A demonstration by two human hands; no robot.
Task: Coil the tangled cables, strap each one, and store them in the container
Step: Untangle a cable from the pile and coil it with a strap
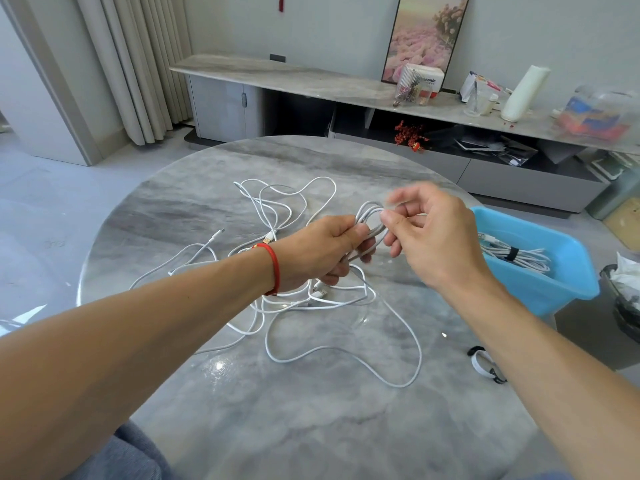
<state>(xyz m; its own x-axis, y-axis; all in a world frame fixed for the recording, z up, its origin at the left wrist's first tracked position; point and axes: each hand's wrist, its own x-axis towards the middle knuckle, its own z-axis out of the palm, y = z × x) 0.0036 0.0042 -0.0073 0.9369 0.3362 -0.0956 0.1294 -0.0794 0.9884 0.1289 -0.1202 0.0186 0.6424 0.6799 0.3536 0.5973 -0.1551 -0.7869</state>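
Observation:
A tangle of white cables (277, 271) sprawls over the round marble table (311, 427). My left hand (318, 252) grips a small coil of white cable (370, 216) held above the tangle. My right hand (433, 237) is at the coil's right side, thumb and curled fingers pinching its loops; the fingertips are blurred. A long loop from the coil trails down to the table. The blue container (540, 289) stands at the table's right edge with a strapped white coil (512, 256) inside. Black and white straps (483, 365) lie on the table beside my right forearm.
A long marble sideboard (277, 76) runs along the back wall with boxes, a white roll and jars on it. A dark waste bin (623, 299) stands on the floor right of the container. Curtains hang at the back left.

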